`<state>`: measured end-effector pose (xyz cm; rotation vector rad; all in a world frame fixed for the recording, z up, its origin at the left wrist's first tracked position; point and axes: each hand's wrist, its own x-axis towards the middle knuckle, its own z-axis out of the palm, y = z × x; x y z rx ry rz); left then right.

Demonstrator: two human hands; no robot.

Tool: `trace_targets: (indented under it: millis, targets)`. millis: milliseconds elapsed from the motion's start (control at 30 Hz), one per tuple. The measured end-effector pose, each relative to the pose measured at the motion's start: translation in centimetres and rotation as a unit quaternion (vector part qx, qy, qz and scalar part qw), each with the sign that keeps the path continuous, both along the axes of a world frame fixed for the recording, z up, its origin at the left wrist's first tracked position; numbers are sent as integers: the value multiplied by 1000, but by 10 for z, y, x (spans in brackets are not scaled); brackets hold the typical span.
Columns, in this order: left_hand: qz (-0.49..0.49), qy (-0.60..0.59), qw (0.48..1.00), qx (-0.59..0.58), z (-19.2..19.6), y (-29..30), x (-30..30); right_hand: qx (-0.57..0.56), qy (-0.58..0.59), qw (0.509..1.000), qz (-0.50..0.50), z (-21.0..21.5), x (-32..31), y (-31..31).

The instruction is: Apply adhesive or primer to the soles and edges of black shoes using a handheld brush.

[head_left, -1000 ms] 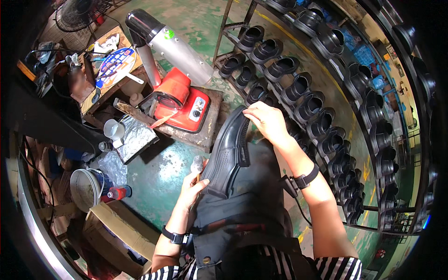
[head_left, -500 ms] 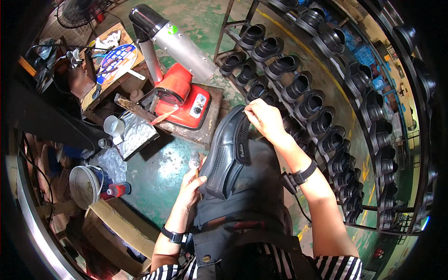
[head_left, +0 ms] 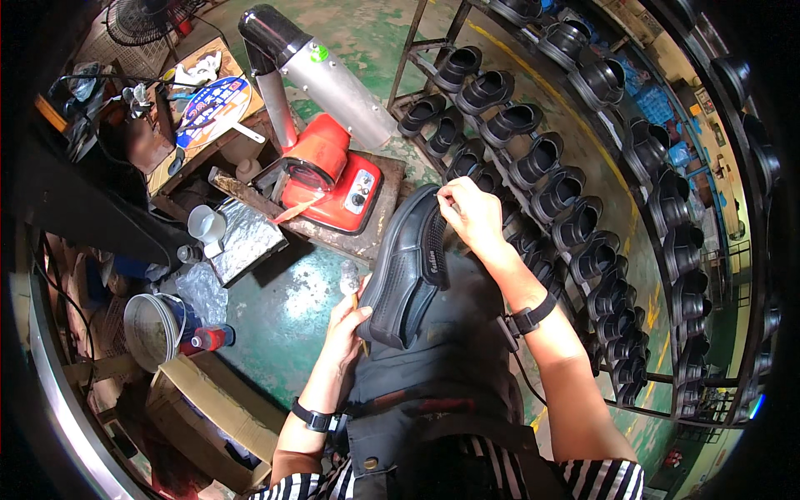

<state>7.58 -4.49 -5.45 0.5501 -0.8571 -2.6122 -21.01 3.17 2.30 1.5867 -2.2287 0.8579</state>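
Observation:
A black shoe (head_left: 392, 267) lies tilted over my lap, its opening toward me. My left hand (head_left: 343, 327) grips its near left side, thumb pressed on the edge. Between that hand's fingers stands a thin yellowish stick with a pale, fuzzy tip, like a brush (head_left: 350, 279). At the far end of the shoe, my right hand (head_left: 471, 212) has thumb and fingers pinched together at the rim; whatever they pinch is too small to make out. A ridged black strip (head_left: 434, 250) with raised lettering runs along the shoe's right side, just below the right hand.
Ahead stands a red heater-like machine (head_left: 333, 187) with a silver duct (head_left: 342, 92). Racks of black shoes (head_left: 542, 162) fill the right. Leftward are a plastic cup (head_left: 204, 223) on a foil-covered box, a white bucket (head_left: 152, 332), a red-and-blue bottle (head_left: 212, 337) and an open cardboard box (head_left: 218, 408).
The shoe has tilted slightly and its near end has shifted. My right hand stays pinched at the far rim, its forearm drawn a little left. The view has shifted slightly.

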Motion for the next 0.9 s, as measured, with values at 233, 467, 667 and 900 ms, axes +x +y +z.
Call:
trace_targets:
  millis: [233, 467, 667, 900]
  targets:
    - [15, -17, 1000, 18, 0, 0, -6, -4, -29, 1000, -2, -5, -6, -10]
    - [29, 5, 999, 38, 8, -7, -9, -43, -59, 997, 5, 0, -8, -27]
    - [24, 5, 1000, 18, 6, -8, -7, -49, -47, 992, -109, 16, -9, -25]
    - [0, -28, 997, -76, 3, -7, -1, 42, 102, 994, 6, 24, -7, -7]
